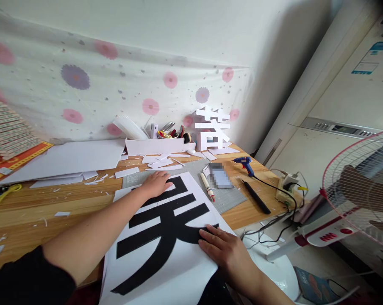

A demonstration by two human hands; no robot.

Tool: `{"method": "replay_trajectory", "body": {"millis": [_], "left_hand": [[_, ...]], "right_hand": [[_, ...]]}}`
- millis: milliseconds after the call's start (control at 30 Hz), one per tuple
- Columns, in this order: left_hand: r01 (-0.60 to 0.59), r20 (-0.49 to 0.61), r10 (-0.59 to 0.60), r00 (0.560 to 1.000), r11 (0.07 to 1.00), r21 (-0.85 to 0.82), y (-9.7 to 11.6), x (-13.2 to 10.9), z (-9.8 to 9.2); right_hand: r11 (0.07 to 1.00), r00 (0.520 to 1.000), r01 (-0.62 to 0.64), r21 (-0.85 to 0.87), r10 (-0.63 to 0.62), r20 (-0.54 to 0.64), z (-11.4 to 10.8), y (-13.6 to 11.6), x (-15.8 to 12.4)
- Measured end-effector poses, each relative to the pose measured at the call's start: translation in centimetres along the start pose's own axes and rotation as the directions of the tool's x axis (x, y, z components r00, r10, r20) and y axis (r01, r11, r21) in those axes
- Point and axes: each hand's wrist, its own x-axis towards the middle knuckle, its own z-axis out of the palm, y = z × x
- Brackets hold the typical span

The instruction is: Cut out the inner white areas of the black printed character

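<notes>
A large white sheet (191,262) printed with a bold black character (169,224) lies over the front edge of the table, its lower part hanging toward me. My left hand (156,184) rests flat on its upper part, fingers stretched across the black strokes. On the sheet's right edge lies my right hand (223,250), fingers extended over the end of a black stroke. Beneath the paper's far end shows a grey cutting mat (236,200). A white pen-like tool (207,186) and a phone with a blurred screen (221,176) lie on the mat, right of the sheet.
A blue glue gun (244,164) and a black stick-like tool (256,197) lie at the right. Behind are paper scraps (159,163), a white tool box (155,146) and a standing white cut-out character (212,129). A fan (363,190) stands beside the table; books (10,131) are stacked left.
</notes>
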Motion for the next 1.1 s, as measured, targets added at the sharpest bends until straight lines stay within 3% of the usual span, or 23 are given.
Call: {"method": "replay_trajectory", "body": {"millis": [167,267,400,533,667,800,933,1000,1100], "left_hand": [[-0.016,0.049,0.016,0.999,1.0,0.011,-3.3,-3.8,0.3],[-0.055,0.102,0.056,0.993,0.998,-0.014,-4.0,-6.0,0.3],[-0.134,0.183,0.144,0.973,0.989,-0.066,-2.0,-9.5,-0.2],[-0.275,0.304,0.314,0.899,0.947,-0.166,1.2,-13.5,-0.5],[-0.252,0.233,0.301,0.925,0.943,-0.216,2.3,-15.8,-0.2],[-0.249,0.233,0.299,0.925,0.943,-0.221,2.3,-17.0,0.0],[-0.294,0.249,0.332,0.91,0.939,-0.178,3.1,-18.6,0.3],[-0.29,0.253,0.311,0.916,0.95,-0.117,3.6,-19.2,0.6],[-0.259,0.27,0.261,0.927,0.965,-0.044,4.2,-19.9,0.8]], "right_hand": [[1.0,0.999,-0.028,0.005,0.028,0.02,0.9,0.2,0.9],[0.997,0.997,-0.069,0.017,0.068,0.042,1.6,0.6,2.1],[0.984,0.979,-0.157,0.082,0.144,0.141,1.7,0.9,3.0],[0.97,0.959,-0.217,0.106,0.191,0.21,1.3,0.6,3.0],[0.954,0.914,-0.259,0.155,0.19,0.359,0.2,0.3,2.7],[0.941,0.882,-0.235,0.242,0.102,0.459,-1.4,1.0,2.2],[0.903,0.893,-0.199,0.382,0.007,0.449,-1.9,2.5,1.7],[0.873,0.916,-0.249,0.419,0.071,0.395,-1.4,2.9,1.7],[0.891,0.927,-0.324,0.317,0.233,0.292,0.0,3.0,1.8]]}}
